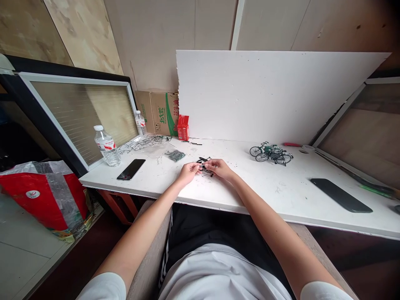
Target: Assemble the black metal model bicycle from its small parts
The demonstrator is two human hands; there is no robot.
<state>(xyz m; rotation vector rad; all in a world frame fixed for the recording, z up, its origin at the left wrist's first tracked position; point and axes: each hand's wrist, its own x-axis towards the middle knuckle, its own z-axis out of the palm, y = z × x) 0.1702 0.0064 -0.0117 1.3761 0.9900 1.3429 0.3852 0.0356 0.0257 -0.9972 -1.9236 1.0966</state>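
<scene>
Close together over the white desk (225,191), my left hand (189,171) and my right hand (219,168) both have their fingers pinched. Between the fingertips is a small dark model part (202,165), partly hidden by the fingers, and each hand appears to grip it. More small black model parts (208,171) lie on the desk just under and beside the hands. To the right stand dark green model bicycles (271,153), close against each other. A clear bag of small dark pieces (175,155) lies just beyond my left hand.
Left on the desk are a phone (131,169), a water bottle (107,146), another bottle (140,123) and black part frames (146,143). A red box (183,128) stands by a cardboard carton (159,112). A white board (265,96) leans behind; a black slab (340,194) lies right.
</scene>
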